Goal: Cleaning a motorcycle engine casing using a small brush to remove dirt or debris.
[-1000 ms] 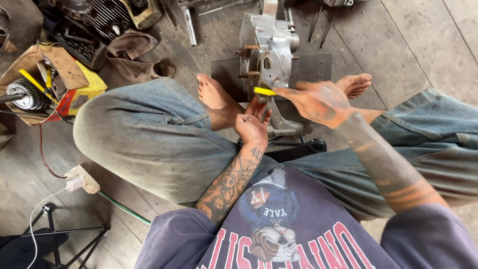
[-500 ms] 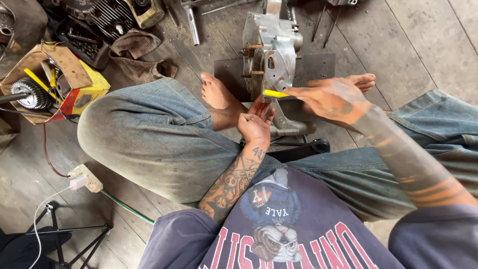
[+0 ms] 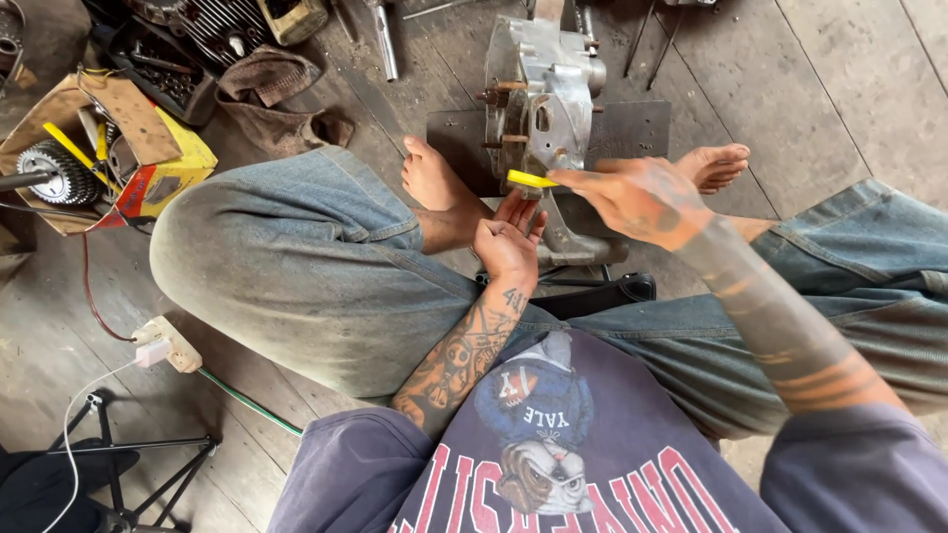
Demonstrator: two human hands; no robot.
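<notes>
The right hand (image 3: 640, 200) pinches a yellow tool (image 3: 531, 180) (fingers closed), its length pointing leftward from the fingertips at the grey engine casing (image 3: 541, 94); the left hand (image 3: 509, 242), just below, is half open, holding nothing.

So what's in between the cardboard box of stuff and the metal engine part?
In the head view, brown rags on the wooden floor and the person's bent knee in jeans lie between the cardboard box and the engine part.
</notes>
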